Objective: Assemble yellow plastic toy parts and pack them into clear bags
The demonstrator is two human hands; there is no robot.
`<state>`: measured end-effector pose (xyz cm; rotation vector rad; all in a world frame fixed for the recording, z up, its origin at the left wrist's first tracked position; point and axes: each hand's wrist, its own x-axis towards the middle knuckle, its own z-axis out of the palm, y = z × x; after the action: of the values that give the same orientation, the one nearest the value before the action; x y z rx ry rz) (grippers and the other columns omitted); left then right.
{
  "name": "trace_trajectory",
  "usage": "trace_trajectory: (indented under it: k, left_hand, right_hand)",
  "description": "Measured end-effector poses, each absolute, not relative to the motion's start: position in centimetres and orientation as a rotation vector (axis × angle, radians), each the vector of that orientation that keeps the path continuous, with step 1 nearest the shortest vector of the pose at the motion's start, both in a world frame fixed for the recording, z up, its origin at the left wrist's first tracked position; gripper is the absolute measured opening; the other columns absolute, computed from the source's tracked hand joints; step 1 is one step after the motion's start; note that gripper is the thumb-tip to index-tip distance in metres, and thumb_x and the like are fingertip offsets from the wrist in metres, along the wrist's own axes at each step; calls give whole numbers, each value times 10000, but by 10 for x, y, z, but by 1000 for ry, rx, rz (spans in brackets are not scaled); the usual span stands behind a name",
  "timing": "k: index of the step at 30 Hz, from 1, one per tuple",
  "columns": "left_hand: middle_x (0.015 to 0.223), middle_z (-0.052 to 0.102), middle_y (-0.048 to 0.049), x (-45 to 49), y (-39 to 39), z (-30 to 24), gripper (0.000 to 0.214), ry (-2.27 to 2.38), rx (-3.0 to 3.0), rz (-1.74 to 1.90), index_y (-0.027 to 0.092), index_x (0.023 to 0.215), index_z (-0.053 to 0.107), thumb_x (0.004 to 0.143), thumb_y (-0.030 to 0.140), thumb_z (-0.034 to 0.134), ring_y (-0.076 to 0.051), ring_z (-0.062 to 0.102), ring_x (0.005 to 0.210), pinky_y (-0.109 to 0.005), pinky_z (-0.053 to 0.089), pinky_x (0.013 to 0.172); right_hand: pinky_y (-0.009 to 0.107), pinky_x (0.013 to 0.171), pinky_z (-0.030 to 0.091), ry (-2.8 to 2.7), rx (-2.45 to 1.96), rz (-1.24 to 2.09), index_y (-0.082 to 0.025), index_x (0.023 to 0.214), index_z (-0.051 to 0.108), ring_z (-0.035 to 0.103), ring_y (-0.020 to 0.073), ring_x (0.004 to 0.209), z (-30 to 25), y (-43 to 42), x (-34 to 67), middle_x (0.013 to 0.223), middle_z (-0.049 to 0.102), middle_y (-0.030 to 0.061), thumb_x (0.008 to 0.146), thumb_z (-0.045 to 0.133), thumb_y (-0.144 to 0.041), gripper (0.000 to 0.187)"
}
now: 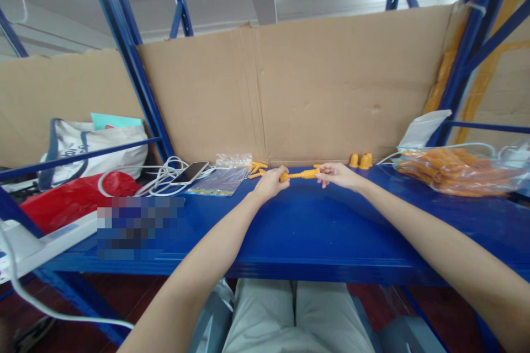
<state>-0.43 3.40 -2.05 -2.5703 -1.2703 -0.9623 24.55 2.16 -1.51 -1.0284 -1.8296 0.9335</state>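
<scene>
An orange plastic piece [306, 174], long with a thin ridged middle and a wider body, stretches between my two hands above the blue shelf top. My left hand [271, 182] is closed on its rounded left end. At the wider right end, my right hand [337, 175] pinches it with thumb and fingers. Just beyond my left hand lie more thin orange parts [257, 167], with what looks like a small chain beside them. Several small orange caps [365, 161] stand upright near the cardboard, to the right of my right hand.
A clear plastic bag [219, 179] and a phone [190, 173] with white cables lie at left. Further left are a red bag [83, 198] and a white power strip [70, 237]. At right sits a clear bag of orange parts [459, 171]. Cardboard [331, 83] walls the back.
</scene>
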Motion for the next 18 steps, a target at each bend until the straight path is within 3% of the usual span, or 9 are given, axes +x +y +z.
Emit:
trace_trajectory:
  k: [4, 8, 13, 18]
  left_hand:
    - [774, 683, -13, -4, 31, -20, 193, -1253, -2579, -926, 172, 971, 635, 782, 166, 599, -151, 628, 681, -226, 431, 638]
    - [766, 683, -14, -4, 32, -19, 184, -1245, -2600, -887, 167, 955, 637, 776, 163, 601, -152, 626, 678, -225, 431, 637]
    - [676, 659, 10, -1, 33, -20, 178, -1280, -2633, -900, 166, 940, 639, 765, 160, 607, -146, 610, 628, -219, 418, 611]
    - [658, 652, 17, -2, 31, -20, 170, -1265, -2626, -973, 167, 920, 642, 753, 163, 609, -141, 603, 607, -217, 414, 600]
  right_hand:
    - [263, 520, 457, -1881, -1090, 937, -158, 693, 598, 569, 112, 480, -9, 12, 243, 618, 658, 37, 699, 687, -632, 482]
    - [247, 497, 436, -1875, -1197, 962, -149, 659, 593, 571, 109, 467, -8, 10, 242, 627, 668, 64, 789, 615, -608, 477]
    - [235, 489, 421, -1860, -1118, 878, -161, 852, 628, 562, 101, 491, -9, 18, 244, 710, 687, 29, 691, 752, -491, 387]
    - [253, 498, 402, -1920, -1051, 822, -158, 749, 629, 505, 88, 458, -6, 15, 244, 658, 670, 28, 664, 727, -569, 431]
